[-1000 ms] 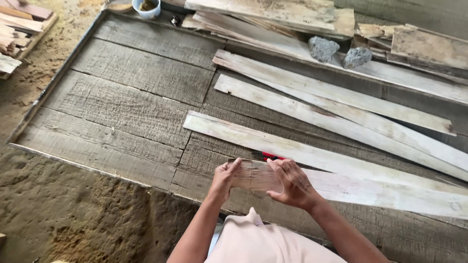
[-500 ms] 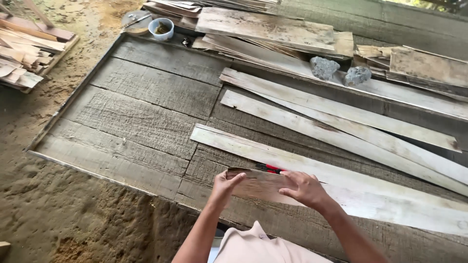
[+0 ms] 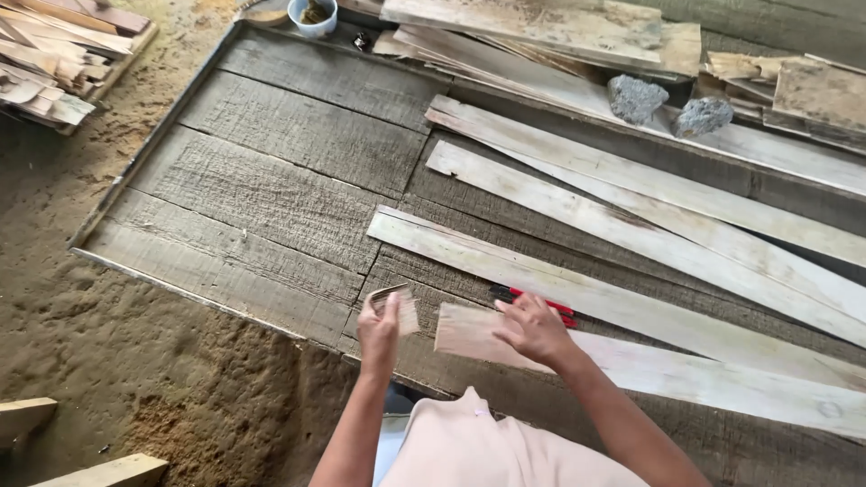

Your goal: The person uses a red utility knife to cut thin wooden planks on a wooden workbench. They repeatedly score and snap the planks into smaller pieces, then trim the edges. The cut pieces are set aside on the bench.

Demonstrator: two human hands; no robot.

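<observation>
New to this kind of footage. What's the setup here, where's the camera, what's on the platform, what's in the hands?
There is no machine: a person works with two bare hands. The one view comes from a camera worn on the person's head, looking down, so the arms enter from the bottom edge.

The surface is a platform of grey weathered planks lying on sandy ground. Across it lie several long pale boards. Two grey stones sit on the boards farther back, and a small white cup stands at the far edge. A stack of wood offcuts lies on the ground to the left.

The left hand holds a small thin piece of wood. The right hand rests on the end of the nearest board, with a red-handled tool just beyond its fingers.
</observation>
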